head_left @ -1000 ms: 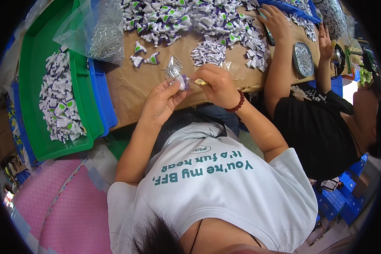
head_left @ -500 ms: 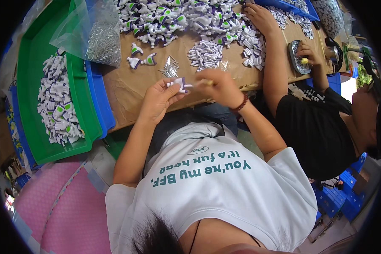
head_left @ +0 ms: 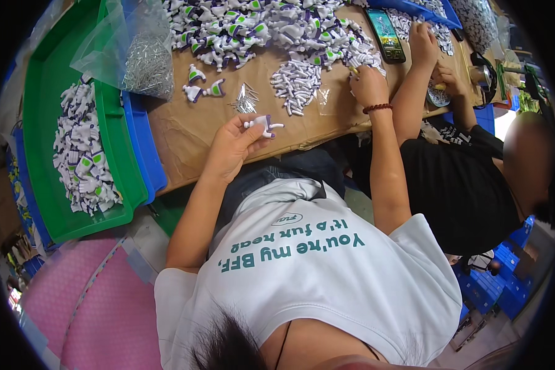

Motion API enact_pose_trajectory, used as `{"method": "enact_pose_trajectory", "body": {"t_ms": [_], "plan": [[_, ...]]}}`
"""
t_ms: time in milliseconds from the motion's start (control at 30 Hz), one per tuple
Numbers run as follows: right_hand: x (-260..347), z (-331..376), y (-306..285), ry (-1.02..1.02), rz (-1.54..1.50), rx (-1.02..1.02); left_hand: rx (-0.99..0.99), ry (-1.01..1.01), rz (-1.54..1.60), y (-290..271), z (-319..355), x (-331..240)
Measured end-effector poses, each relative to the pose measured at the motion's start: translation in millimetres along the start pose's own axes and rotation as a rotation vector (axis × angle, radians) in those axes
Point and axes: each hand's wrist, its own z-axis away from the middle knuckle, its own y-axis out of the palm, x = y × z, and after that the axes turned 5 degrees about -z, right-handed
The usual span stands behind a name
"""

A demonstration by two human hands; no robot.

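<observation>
Between the thumb and fingers of my left hand [head_left: 233, 145] is a white and purple toy figure body [head_left: 264, 126], with a thin white limb sticking out to the right. My right hand [head_left: 371, 87] is over the table at the edge of the small blocky white parts [head_left: 365, 57], and it covers some of them. A small yellow object [head_left: 354, 71] shows at its closed fingers; its kind cannot be made out. Just left of that hand lies a pile of white limb parts [head_left: 296, 83]. Silver pins [head_left: 245, 98] lie beyond my left hand.
A large heap of toy bodies [head_left: 246, 28] covers the back. At left, a green tray [head_left: 120, 148] holds more parts, beside a bag of pins [head_left: 148, 68]. A phone [head_left: 385, 35] lies near a co-worker's arm [head_left: 413, 92] at right.
My right hand has moved from beside the toy body, right and away to the blocky parts. My left hand stays. The co-worker's arm has shifted right, uncovering the phone.
</observation>
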Motion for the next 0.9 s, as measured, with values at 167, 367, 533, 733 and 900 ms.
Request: {"method": "enact_pose_trajectory", "body": {"t_ms": [167, 367, 533, 733, 900], "plan": [[10, 12, 3, -0.101, -0.017, -0.164, 0.007, 0.016, 0.002, 2, -2, -1], [46, 22, -18, -0.308, -0.432, -0.361, 0.005, 0.037, 0.055, 0, 2, -6], [107, 55, -36, -0.397, -1.144, 0.150, 0.062, 0.017, 0.220, -1, 2, -12], [131, 69, -30, -0.283, -1.281, 0.340, 0.084, 0.010, 0.264, -4, 4, -14], [137, 75, -40, -0.260, -1.283, 0.397, 0.063, 0.029, 0.260, -4, 5, -13]]}}
